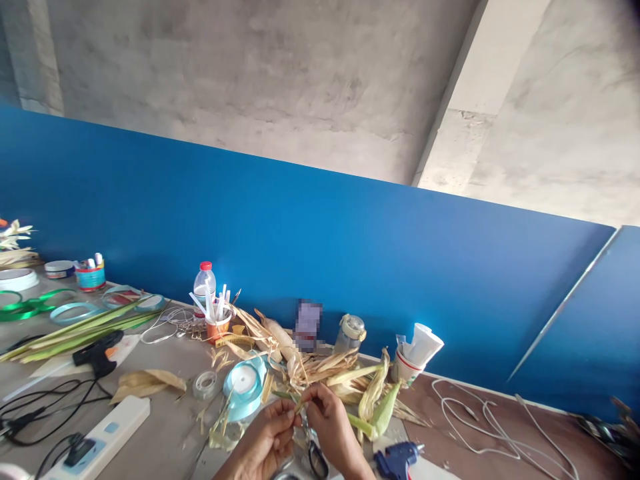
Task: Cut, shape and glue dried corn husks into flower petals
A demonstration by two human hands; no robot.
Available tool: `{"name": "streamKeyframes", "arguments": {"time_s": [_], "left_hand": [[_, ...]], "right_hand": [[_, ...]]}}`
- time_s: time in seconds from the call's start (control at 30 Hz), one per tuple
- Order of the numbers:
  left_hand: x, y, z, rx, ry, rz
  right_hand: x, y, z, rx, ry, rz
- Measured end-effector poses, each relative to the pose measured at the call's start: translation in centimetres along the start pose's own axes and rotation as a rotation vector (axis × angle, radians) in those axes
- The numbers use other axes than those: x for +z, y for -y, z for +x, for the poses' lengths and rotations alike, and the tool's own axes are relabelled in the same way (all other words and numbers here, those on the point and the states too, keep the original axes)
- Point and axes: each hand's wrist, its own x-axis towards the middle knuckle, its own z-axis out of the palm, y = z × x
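Observation:
My left hand (267,433) and my right hand (330,423) meet near the front of the table, fingertips pinched together. Between them is a small yellowish strip of corn husk (299,405), mostly hidden by the fingers. Black-handled scissors (317,460) lie below, partly behind my right hand. Just past my fingers spreads a pile of dry corn husks (325,367), with greener husk leaves (385,410) on its right side. A roll of light blue ribbon (245,380) lies left of my hands, beside a roll of clear tape (205,385).
A blue glue gun (399,460) lies at right; a black one (100,353) is at left, near a power strip (100,443). Cups (219,327) (407,367), a bottle (205,283) and a jar (350,333) line the blue partition (300,233). White cables (493,427) trail at right.

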Motion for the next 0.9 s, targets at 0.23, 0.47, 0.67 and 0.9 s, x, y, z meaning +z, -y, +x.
{"name": "streamKeyframes", "arguments": {"time_s": [0.23,0.47,0.67,0.9], "left_hand": [[-0.3,0.2,0.4,0.110,-0.094,-0.055],[0.6,-0.5,-0.1,0.100,-0.119,-0.091],[1.1,-0.7,-0.4,0.078,-0.113,-0.087],[0.7,-0.6,-0.5,0.056,-0.063,-0.105]], "right_hand": [[0.9,-1.0,0.3,0.066,-0.046,0.426],[1.6,-0.4,0.0,0.123,-0.055,0.420],[1.8,-0.7,-0.2,0.040,-0.155,0.227],[0.9,0.2,-0.4,-0.101,-0.147,-0.015]]}}
